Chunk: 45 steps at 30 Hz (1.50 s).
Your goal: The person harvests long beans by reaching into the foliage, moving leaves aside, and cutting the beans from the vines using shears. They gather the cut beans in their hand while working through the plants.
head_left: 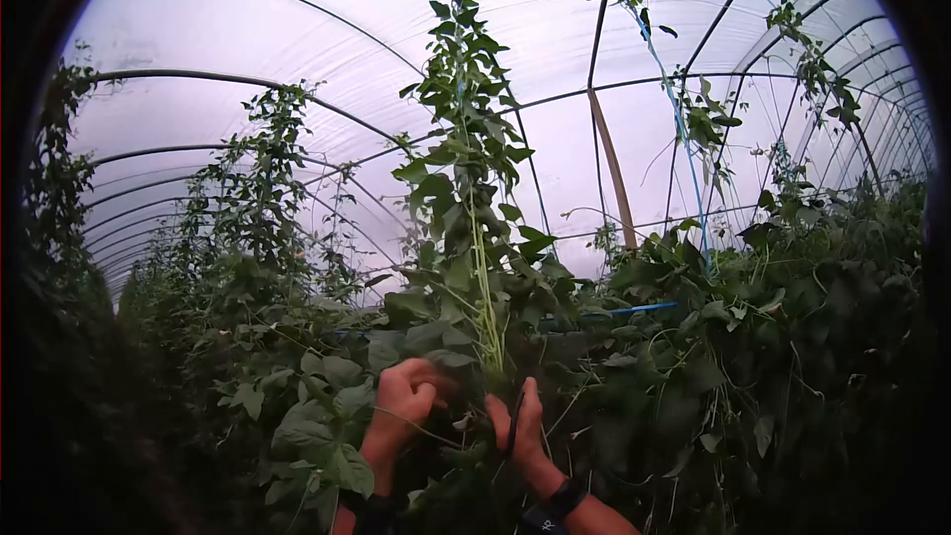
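Risk, as judged: the pale stems (pixel 483 297) rise in a close bundle from just above and between the two hands, so a sideways pull could snap or bruise one. Likely cause: the crowded leaves (pixel 315 428) beside the left wrist, which hide much of what lies low down. Second risk — a loose stray stem (pixel 421 427) crosses near the left forearm and might snag on it.

Grip: left hand (pixel 404 398) has its fingers curled inward, blurred at the tips; cannot tell whether they close on a stem or on nothing. Right hand (pixel 518 428) is upright, thumb and fingers parted, with a slim dark object (pixel 515 422) between them — cannot tell whether it is pinched or merely hooked there.
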{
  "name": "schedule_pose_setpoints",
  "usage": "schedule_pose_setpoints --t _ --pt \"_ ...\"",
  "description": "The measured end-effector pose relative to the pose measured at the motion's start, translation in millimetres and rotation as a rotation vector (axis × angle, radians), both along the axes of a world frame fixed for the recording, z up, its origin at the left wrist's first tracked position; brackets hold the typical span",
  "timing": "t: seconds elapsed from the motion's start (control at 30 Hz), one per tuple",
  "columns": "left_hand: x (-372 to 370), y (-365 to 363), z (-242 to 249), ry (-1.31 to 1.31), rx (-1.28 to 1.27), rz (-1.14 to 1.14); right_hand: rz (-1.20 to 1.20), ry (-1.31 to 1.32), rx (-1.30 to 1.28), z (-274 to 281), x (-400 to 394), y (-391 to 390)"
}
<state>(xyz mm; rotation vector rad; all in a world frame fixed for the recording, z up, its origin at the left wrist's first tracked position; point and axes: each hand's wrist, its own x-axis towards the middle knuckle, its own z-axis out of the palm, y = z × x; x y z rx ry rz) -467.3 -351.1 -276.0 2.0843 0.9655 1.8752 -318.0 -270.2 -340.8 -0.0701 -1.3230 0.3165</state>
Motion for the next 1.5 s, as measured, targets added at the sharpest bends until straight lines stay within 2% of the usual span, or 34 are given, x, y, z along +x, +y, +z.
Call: schedule_pose_setpoints --t 0.03,0.1,0.17,0.23,0.27,0.3,0.37,0.4,0.43,0.5,0.57,0.7,0.77,0.8,0.83,0.9,0.93,1.03,1.1,1.17,1.2,1.27,1.4,1.5 --pt "5.5 -2.7 3.7 -0.001 -0.009 0.016 0.016 -0.001 -0.009 -6.0 -4.2 -3.1" --pt "21.9 -5.4 17.3 -0.181 -0.225 -0.203 0.059 -0.028 0.041 -13.1 -8.9 -12.1" --pt "24.6 16.4 25.0 -0.132 -0.304 -0.150 0.038 -0.037 0.094 -20.1 -10.3 -11.0" --pt "45.7 27.8 35.0 -0.370 -0.434 -0.493 -0.012 -0.143 0.083 -33.9 -13.1 3.2" --pt "46.8 39.2 40.3 -0.423 -0.490 -0.542 -0.032 -0.135 0.105 -38.4 -13.8 10.0" --pt "50.1 41.1 44.0 -0.418 -0.491 -0.546 -0.037 -0.132 0.106 -37.3 -9.9 8.9" --pt "55.4 43.5 47.1 -0.581 -0.507 -0.489 -0.059 -0.158 0.093 -37.9 0.0 4.6" --pt "38.8 62.4 38.3 -0.529 -0.491 -0.600 -0.064 -0.160 0.093 -40.4 3.1 7.1" --pt "29.7 60.2 25.4 -0.528 -0.492 -0.604 -0.024 -0.230 0.125 -44.7 3.9 12.6" --pt "17.1 50.9 -0.5 -0.317 -0.308 -1.232 0.020 -0.296 0.152 -53.0 5.9 17.4" --pt "34.8 -6.0 -29.9 -0.398 -0.064 -0.559 -0.054 -0.435 0.285 -57.8 8.3 15.9" --pt "-2.7 -29.9 -81.0 -0.613 0.073 -0.543 -0.067 -0.531 0.402 -53.6 5.9 1.5" --pt "-30.9 -37.3 -85.6 -0.583 0.085 -0.620 -0.082 -0.663 0.420 -44.1 2.6 -5.8" --pt "-38.7 -47.9 -85.8 -0.477 0.035 -0.703 -0.087 -0.649 0.444 -42.1 -0.8 -8.0" --pt "-41.8 -55.8 -87.9 -0.481 0.035 -0.682 -0.065 -0.648 0.444 -40.5 -1.7 -8.4" --pt "-46.8 -73.6 -94.7 -0.698 0.235 -0.570 -0.159 -0.750 0.370 -44.4 2.6 -6.3" --pt "-45.5 -90.3 -87.9 -0.607 0.214 -0.564 -0.235 -0.834 0.301 -52.6 2.6 2.5" --pt "-39.4 -104.9 -89.8 -0.707 0.163 -0.457 -0.246 -0.830 0.351 -59.3 14.1 11.0" --pt "-44.8 -108.7 -94.1 -0.711 0.184 -0.535 -0.270 -0.845 0.382 -53.6 20.5 9.1" --pt "-48.0 -113.4 -95.2 -0.832 0.293 -0.580 -0.274 -0.897 0.357 -48.9 21.6 7.4" --pt "-54.9 -112.9 -100.5 -0.837 0.301 -0.581 -0.312 -0.864 0.395 -50.5 19.1 9.1" --pt "-74.3 -112.4 -110.1 -0.807 0.325 -0.725 -0.320 -0.874 0.416 -53.5 11.3 13.2" --pt "-108.0 -135.1 -123.1 -0.957 0.443 -0.712 -0.328 -0.859 0.447 -65.9 -7.6 18.1" --pt "-161.2 -156.3 -142.1 -0.993 0.471 -0.718 -0.340 -0.833 0.468 -69.2 -16.9 20.3"
